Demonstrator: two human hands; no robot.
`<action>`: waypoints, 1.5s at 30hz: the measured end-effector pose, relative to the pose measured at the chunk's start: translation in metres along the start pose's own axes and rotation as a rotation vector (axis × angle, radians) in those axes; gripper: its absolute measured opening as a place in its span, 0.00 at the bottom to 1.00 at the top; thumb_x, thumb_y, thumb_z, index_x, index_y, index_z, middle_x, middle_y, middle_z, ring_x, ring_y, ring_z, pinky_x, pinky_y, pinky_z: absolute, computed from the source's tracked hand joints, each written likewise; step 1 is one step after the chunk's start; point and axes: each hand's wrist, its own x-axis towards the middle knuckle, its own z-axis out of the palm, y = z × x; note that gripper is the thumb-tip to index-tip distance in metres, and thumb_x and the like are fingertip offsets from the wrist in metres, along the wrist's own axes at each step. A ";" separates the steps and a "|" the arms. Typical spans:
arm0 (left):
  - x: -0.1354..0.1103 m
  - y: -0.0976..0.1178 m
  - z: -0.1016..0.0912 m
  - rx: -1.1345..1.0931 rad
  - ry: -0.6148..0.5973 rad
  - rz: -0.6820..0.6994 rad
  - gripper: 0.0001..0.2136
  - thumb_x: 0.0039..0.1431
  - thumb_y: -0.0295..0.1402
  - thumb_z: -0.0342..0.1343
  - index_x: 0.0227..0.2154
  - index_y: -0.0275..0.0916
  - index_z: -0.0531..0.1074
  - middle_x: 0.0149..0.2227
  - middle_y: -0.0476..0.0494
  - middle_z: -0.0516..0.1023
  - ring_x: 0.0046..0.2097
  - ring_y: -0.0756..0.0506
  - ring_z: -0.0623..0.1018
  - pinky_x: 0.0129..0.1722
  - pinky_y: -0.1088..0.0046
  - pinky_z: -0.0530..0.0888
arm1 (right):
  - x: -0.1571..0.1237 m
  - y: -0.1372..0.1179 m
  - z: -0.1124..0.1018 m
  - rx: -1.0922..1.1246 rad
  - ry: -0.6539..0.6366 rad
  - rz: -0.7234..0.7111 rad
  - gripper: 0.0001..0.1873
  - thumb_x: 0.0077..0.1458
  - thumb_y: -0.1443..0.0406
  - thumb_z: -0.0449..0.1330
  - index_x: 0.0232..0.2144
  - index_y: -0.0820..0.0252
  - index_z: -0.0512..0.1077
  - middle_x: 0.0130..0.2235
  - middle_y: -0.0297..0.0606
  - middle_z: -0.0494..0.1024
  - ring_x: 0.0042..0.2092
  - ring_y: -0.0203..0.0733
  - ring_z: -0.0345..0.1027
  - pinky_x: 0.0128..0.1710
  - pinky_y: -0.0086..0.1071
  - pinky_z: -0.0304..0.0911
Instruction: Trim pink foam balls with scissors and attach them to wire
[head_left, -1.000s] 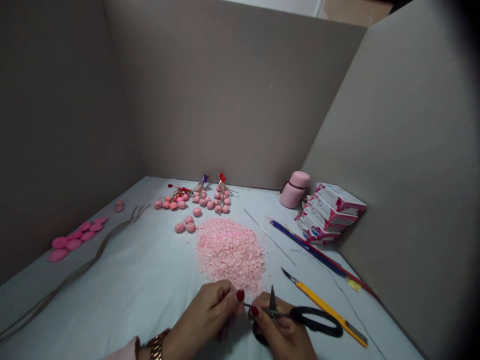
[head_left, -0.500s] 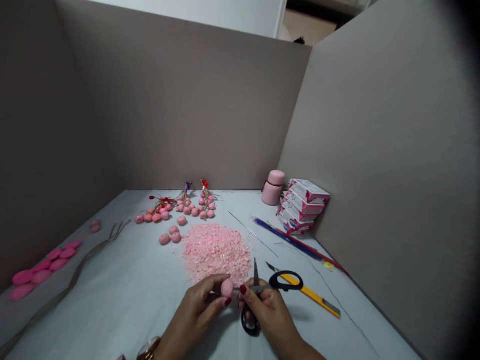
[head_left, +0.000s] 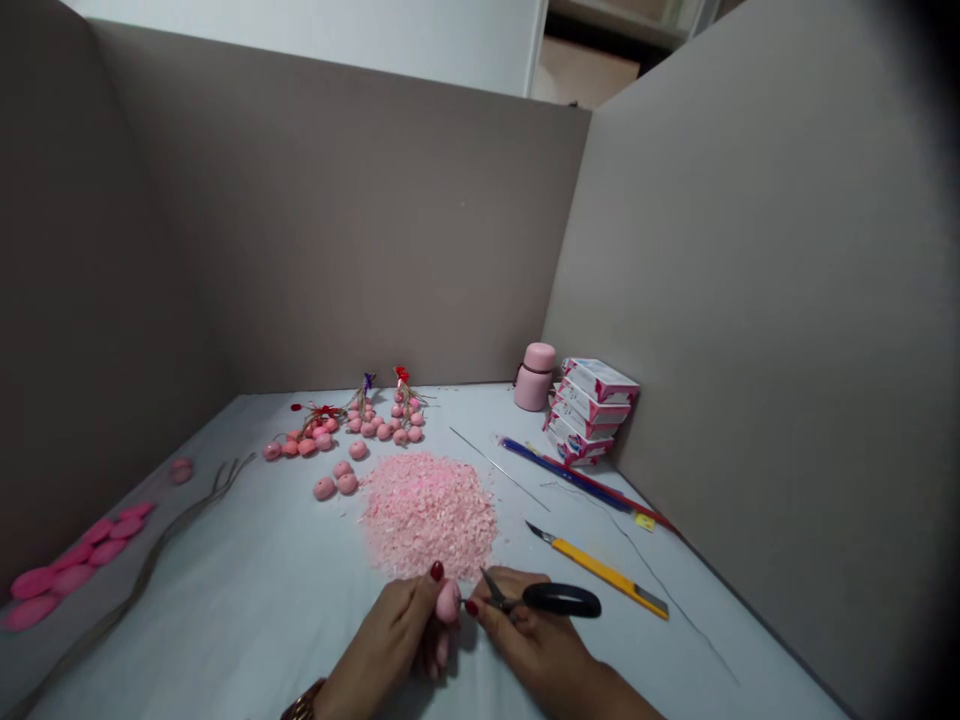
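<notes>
The pale table [head_left: 247,560] bears a heap of pink shavings [head_left: 431,510] and, farther back on the right, a stack of boxes [head_left: 592,410]. Just in front of the heap are the left hand [head_left: 394,632] and right hand [head_left: 534,640]. A yellow knife [head_left: 596,567] lies to their right. Scissors [head_left: 511,604], blades parted, are held in the right hand. A pink ball [head_left: 448,602] is pinched in the left hand's fingers, facing the scissors.

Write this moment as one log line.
left hand: holds round pink ball; right hand: holds black-handled metal scissors; beyond: pink flake heap
</notes>
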 end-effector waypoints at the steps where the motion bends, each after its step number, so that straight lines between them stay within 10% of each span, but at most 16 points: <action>1: 0.000 0.000 0.001 -0.011 0.009 0.020 0.24 0.61 0.51 0.37 0.23 0.38 0.65 0.18 0.51 0.69 0.20 0.52 0.68 0.21 0.78 0.64 | 0.001 0.001 0.001 0.084 0.033 0.066 0.19 0.59 0.54 0.49 0.25 0.58 0.70 0.25 0.34 0.70 0.30 0.39 0.64 0.32 0.30 0.59; 5: 0.003 -0.002 -0.001 0.047 0.107 0.228 0.16 0.59 0.43 0.50 0.46 0.40 0.63 0.35 0.45 0.74 0.35 0.47 0.74 0.31 0.74 0.71 | 0.010 0.011 0.009 0.420 0.204 0.355 0.25 0.48 0.44 0.55 0.26 0.61 0.67 0.21 0.31 0.67 0.20 0.33 0.59 0.20 0.26 0.54; 9: 0.009 0.002 -0.009 0.201 0.158 0.380 0.12 0.59 0.36 0.52 0.46 0.43 0.68 0.47 0.41 0.72 0.47 0.43 0.72 0.43 0.71 0.70 | 0.020 0.014 0.012 0.423 0.228 0.335 0.28 0.47 0.42 0.55 0.23 0.62 0.66 0.21 0.31 0.67 0.19 0.31 0.57 0.19 0.25 0.54; 23: 0.014 0.000 -0.019 -0.131 0.035 -0.010 0.26 0.57 0.57 0.37 0.22 0.38 0.62 0.17 0.56 0.60 0.17 0.54 0.60 0.16 0.80 0.59 | 0.032 -0.009 -0.001 -0.115 -0.050 -0.130 0.18 0.61 0.60 0.46 0.25 0.58 0.71 0.26 0.34 0.70 0.30 0.38 0.63 0.35 0.31 0.58; 30: 0.015 -0.018 -0.016 -0.086 0.158 0.242 0.26 0.53 0.53 0.51 0.51 0.43 0.60 0.35 0.44 0.73 0.31 0.47 0.73 0.28 0.73 0.70 | 0.028 0.008 0.015 0.384 0.175 0.336 0.23 0.49 0.45 0.54 0.25 0.60 0.65 0.19 0.29 0.63 0.20 0.33 0.55 0.21 0.26 0.51; 35: 0.013 -0.014 -0.022 0.156 0.186 0.369 0.10 0.59 0.37 0.51 0.43 0.44 0.69 0.44 0.42 0.73 0.45 0.43 0.73 0.41 0.73 0.70 | 0.027 0.011 0.017 0.470 0.175 0.416 0.26 0.45 0.42 0.57 0.23 0.61 0.65 0.20 0.30 0.65 0.20 0.31 0.55 0.19 0.25 0.51; 45: 0.012 -0.001 -0.020 0.082 0.012 0.208 0.15 0.61 0.44 0.45 0.29 0.37 0.66 0.27 0.49 0.69 0.30 0.49 0.69 0.31 0.75 0.67 | 0.019 0.016 0.014 0.393 0.078 0.371 0.22 0.51 0.47 0.56 0.26 0.61 0.66 0.20 0.28 0.61 0.21 0.32 0.53 0.20 0.26 0.49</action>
